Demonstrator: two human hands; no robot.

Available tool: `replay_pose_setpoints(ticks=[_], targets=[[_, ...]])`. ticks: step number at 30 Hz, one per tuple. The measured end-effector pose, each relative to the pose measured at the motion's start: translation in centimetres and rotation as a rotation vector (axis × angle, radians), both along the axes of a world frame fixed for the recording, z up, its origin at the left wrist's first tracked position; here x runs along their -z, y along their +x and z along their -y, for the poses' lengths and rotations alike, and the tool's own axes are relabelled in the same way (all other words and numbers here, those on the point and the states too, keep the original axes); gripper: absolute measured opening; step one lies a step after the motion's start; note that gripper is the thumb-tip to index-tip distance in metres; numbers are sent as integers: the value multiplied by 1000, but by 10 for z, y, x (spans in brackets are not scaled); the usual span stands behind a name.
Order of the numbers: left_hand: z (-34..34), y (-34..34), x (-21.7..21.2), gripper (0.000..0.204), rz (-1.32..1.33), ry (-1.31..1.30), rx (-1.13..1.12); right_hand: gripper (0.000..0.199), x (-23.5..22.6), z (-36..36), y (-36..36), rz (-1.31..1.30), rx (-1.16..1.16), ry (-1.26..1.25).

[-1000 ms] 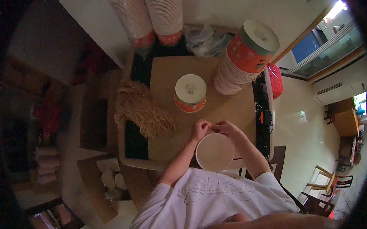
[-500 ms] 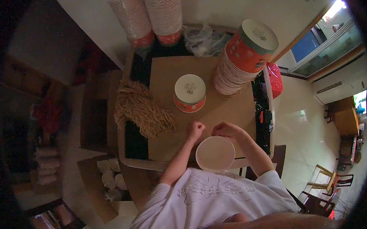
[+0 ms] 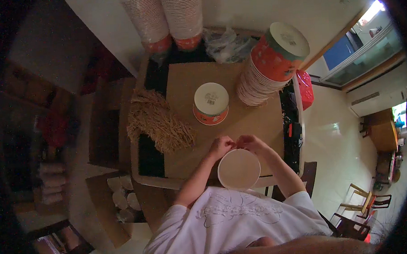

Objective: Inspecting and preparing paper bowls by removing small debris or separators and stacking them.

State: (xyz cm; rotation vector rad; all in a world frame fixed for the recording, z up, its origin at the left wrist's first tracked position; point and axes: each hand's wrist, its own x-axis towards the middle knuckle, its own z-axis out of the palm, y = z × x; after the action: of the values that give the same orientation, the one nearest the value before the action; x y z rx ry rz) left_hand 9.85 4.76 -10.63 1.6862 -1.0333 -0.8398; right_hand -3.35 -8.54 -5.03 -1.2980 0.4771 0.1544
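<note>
A white-lined paper bucket is at the table's near edge, its round mouth facing up toward me. My right hand is closed at the bucket's far rim, its fingers bent inward. Beside it, my left hand is closed in a pinch at the same rim, almost meeting the right. Whatever thin thing lies between the fingertips is too small to make out. Farther off, an upside-down red paper bucket stands on the cardboard sheet. A heap of tan twisted cords lies to the left of it.
A tall, leaning stack of upturned red buckets stands at the far right. Two wrapped stacks rise at the far left, near a crumpled clear plastic bag. An open carton with white bundles sits on the floor at left.
My left hand has moved right and slightly inward to the bucket's rim, closing the gap to my right hand. The right hand and bucket have barely shifted.
</note>
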Motion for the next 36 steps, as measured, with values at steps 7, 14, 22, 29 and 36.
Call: replay_pose_setpoints(ticks=[7, 14, 22, 29, 36], targets=[[0, -4, -4, 6, -72, -28, -3, 17, -16, -4, -4, -106, -3, -400], [6, -7, -6, 5, 22, -94, -91, 19, -23, 2, 9, -414, -12, -46], [5, -4, -2, 5, 209, -124, -112, 15, -17, 11, 10, -372, -138, 20], [4, -4, -2, 5, 252, -123, 5, 14, -12, 15, 2, -71, -280, -419], [1, -5, -10, 7, 119, -51, 1, 15, -34, -5, -7, 205, -153, -578]])
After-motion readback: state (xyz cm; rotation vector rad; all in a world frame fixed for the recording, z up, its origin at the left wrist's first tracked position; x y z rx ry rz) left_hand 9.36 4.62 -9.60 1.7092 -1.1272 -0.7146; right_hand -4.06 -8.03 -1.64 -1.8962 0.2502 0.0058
